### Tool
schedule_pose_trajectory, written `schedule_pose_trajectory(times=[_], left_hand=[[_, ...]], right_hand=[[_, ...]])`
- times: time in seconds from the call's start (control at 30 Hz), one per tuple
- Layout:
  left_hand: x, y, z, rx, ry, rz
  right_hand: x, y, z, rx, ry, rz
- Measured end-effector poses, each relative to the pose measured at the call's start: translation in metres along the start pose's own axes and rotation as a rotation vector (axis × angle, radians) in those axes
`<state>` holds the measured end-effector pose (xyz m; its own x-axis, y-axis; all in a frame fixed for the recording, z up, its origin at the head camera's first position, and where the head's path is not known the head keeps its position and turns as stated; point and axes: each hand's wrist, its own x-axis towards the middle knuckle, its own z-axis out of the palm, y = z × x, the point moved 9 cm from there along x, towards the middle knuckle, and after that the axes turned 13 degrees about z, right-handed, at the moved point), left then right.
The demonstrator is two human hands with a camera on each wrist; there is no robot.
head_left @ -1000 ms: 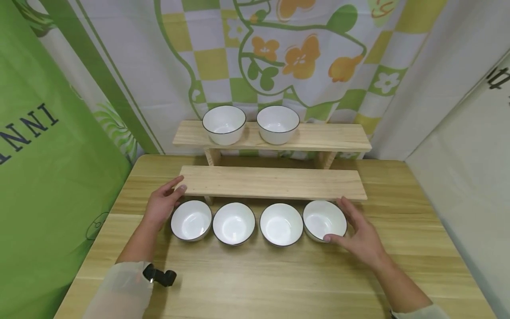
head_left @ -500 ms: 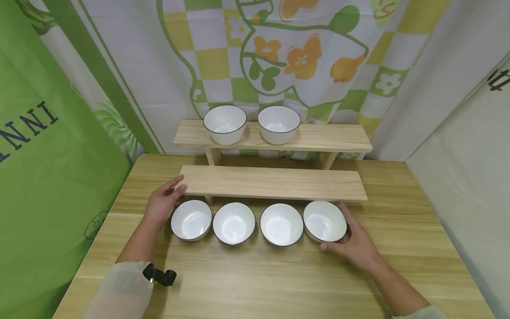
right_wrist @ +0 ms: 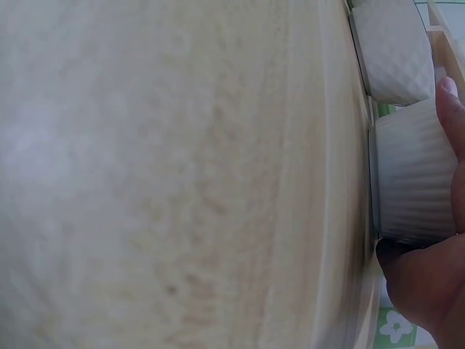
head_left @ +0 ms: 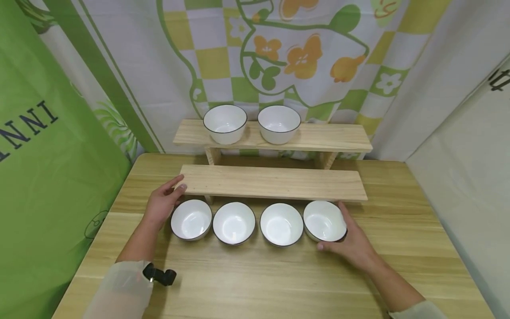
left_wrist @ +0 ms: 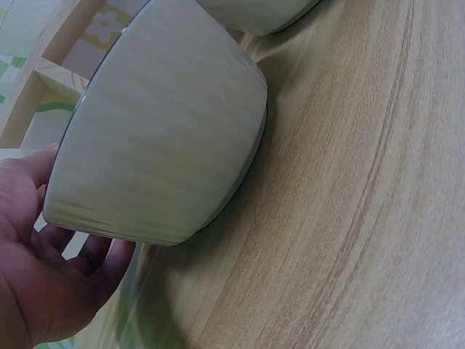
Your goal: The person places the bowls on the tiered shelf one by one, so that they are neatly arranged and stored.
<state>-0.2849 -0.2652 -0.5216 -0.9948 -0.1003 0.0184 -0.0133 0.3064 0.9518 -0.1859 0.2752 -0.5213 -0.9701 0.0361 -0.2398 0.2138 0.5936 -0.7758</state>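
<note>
Four matching white bowls with dark rims line up on the table in the head view: a leftmost bowl (head_left: 191, 220), two middle bowls, and a rightmost bowl (head_left: 324, 221). My right hand (head_left: 356, 246) holds the rightmost bowl from its right, thumb along the near side and fingers at the far right. In the right wrist view the thumb lies against this ribbed bowl (right_wrist: 414, 174). My left hand (head_left: 161, 204) rests by the left end of the lower wooden shelf (head_left: 271, 182), behind the leftmost bowl. In the left wrist view its fingers are loosely bent beside that bowl (left_wrist: 160, 131).
Two more white bowls, a left one (head_left: 225, 125) and a right one (head_left: 279, 125), stand on the upper shelf (head_left: 334, 136). A patterned curtain (head_left: 215, 62) hangs behind, with a green cloth (head_left: 48, 177) on the left. The wooden table (head_left: 255, 283) extends towards me.
My right hand has closed in on the rightmost bowl; its thumb has slid from the rim to the near side, moving slightly left. My left hand stays in place.
</note>
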Motion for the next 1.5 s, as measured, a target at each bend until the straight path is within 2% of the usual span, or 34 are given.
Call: schedule_pose_trajectory(times=[0.43, 0.97, 1.5], left_hand=[[0.002, -0.004, 0.000, 0.000, 0.002, 0.003], [0.000, 0.001, 0.000, -0.003, -0.012, 0.003], [0.000, 0.001, 0.001, -0.002, -0.004, 0.004]], right_hand=[[-0.004, 0.000, -0.003, -0.095, 0.056, 0.035], [-0.012, 0.000, -0.012, -0.063, 0.101, 0.036], [-0.017, -0.021, -0.046, -0.034, 0.134, 0.038]])
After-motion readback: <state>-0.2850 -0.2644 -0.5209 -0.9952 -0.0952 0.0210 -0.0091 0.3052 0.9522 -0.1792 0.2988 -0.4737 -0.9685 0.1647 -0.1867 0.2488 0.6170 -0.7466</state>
